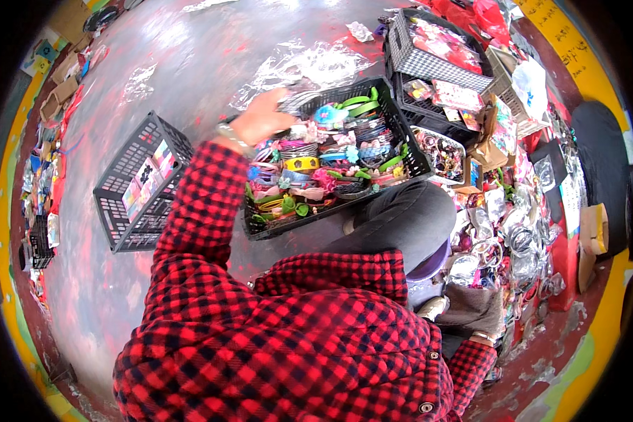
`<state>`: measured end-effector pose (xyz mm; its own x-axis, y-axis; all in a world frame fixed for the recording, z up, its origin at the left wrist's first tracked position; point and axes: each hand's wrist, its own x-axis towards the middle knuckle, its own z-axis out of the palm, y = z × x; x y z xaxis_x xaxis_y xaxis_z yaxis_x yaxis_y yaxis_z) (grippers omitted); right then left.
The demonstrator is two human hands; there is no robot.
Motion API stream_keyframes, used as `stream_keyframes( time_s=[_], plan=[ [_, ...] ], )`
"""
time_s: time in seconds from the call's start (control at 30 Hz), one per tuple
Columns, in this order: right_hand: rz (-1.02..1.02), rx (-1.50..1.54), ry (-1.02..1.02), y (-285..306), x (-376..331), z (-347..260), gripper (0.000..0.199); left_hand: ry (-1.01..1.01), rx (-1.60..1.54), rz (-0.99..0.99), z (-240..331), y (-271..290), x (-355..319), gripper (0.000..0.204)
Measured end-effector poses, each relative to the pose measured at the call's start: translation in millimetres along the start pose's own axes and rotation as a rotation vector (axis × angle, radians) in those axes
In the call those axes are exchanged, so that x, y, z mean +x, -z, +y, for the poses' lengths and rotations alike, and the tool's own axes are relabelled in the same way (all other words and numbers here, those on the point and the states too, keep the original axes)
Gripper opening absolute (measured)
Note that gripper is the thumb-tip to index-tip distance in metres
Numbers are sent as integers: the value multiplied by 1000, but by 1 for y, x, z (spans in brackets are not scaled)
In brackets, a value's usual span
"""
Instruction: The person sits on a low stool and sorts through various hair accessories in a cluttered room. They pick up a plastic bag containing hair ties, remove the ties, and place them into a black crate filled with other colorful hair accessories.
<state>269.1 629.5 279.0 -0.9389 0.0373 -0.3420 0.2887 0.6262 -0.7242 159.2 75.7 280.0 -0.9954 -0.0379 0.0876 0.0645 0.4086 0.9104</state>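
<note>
My left hand (pixel 260 118) reaches over the far left part of a black plastic crate (pixel 409 144), its fingers apart and nothing visible in them. The crate is full of colourful headbands (pixel 302 164), some with bows, flowers and green pieces. A light blue ornament (pixel 328 114) lies near my fingertips. My right arm is down at the lower right, with a band on the wrist. A grey-brown cloth-like piece (pixel 477 308) lies by that wrist, and the fingers of my right hand are hidden.
Left of my arm stands a tilted black crate (pixel 109 219) holding a few flat packs. Stacked crates (pixel 439 65) of packaged goods rise at the far right. Loose bagged accessories (pixel 517 243) are heaped along the right side. Clear plastic wrap (pixel 299 67) lies on the floor beyond the headbands.
</note>
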Motion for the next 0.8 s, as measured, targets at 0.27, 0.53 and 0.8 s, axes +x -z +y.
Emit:
stream_keyframes(
  time_s=[0.27, 0.53, 0.8],
  plan=[
    [-289, -932, 267, -18, 13, -35, 52, 332, 286, 176, -91, 39, -61, 30],
    [-302, -1140, 363, -23, 18, -37, 50, 230, 21, 5, -122, -31, -58, 51],
    [-357, -1174, 355, -24, 28, -41, 53, 357, -335, -90, -136, -53, -55, 44]
  ],
)
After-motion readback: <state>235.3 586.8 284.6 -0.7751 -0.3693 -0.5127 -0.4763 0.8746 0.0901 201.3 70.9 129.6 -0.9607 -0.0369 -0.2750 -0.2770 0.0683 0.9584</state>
